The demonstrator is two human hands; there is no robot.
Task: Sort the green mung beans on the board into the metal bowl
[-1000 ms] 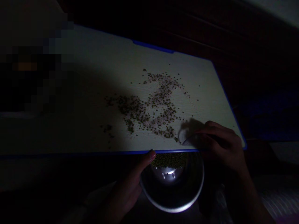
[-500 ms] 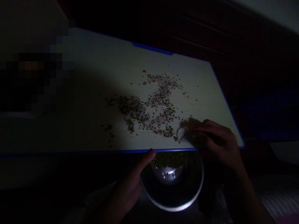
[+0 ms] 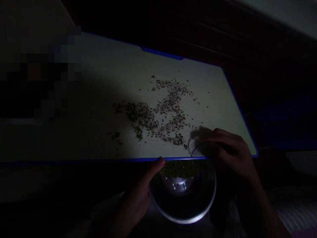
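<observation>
Small green beans, like mung beans (image 3: 145,115), lie scattered with paler grains on a white board (image 3: 210,86) with a blue rim. Below the board's near edge is a shiny metal bowl (image 3: 193,219), partly under it, with a heap of green beans (image 3: 180,168) inside. My left hand (image 3: 141,195) is closed on the bowl's left side, its thumb up at the board's edge. Fingers pinched, my right hand (image 3: 230,150) holds a thin, curved, see-through piece (image 3: 196,148) against the board near that edge. Its exact kind is too dark to make out.
The scene is very dim. A blurred-out dark patch (image 3: 34,86) covers the far left. Dark wood-like panels (image 3: 210,43) stand behind the board, dark blue shapes (image 3: 287,119) lie at right, and striped cloth (image 3: 297,211) shows at lower right.
My right hand has drawn the curved piece slightly nearer to the board's front edge. A bean beside it is now at the rim. My left hand and the bowl stay almost still.
</observation>
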